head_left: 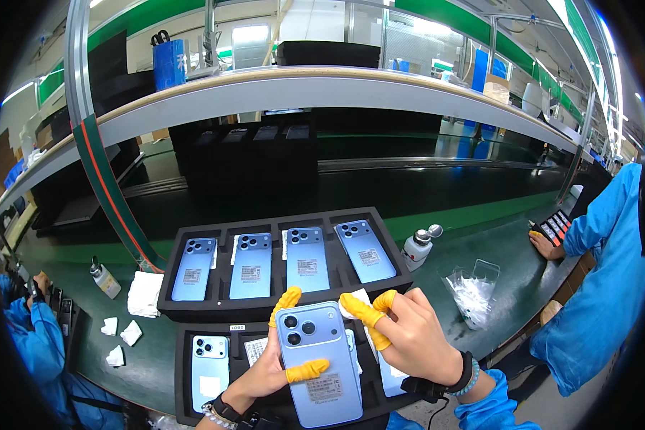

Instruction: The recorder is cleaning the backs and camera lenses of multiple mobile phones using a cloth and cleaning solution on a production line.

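My left hand (269, 373), in yellow finger cots, grips a light blue phone (325, 347) upright. The phone's back, with three camera lenses and a label, faces me. At its upper right corner is my right hand (419, 337), also in yellow finger cots, pinching a folded white wipe (357, 297). Below the phone lies a black foam tray (186, 332) holding more phones, partly hidden by my hands; at its left, one blue phone (209, 347) carries a white patch. Behind it, another black foam tray (276, 306) bears several blue phones (307, 261) with labels.
White wipes (145, 294) are stacked left of the trays, near crumpled pieces (131, 332) and a small bottle (105, 278). To the right stand a white dispenser bottle (417, 249) and a clear container (473, 295). Co-workers in blue (595, 287) flank me. A shelf (315, 84) spans above.
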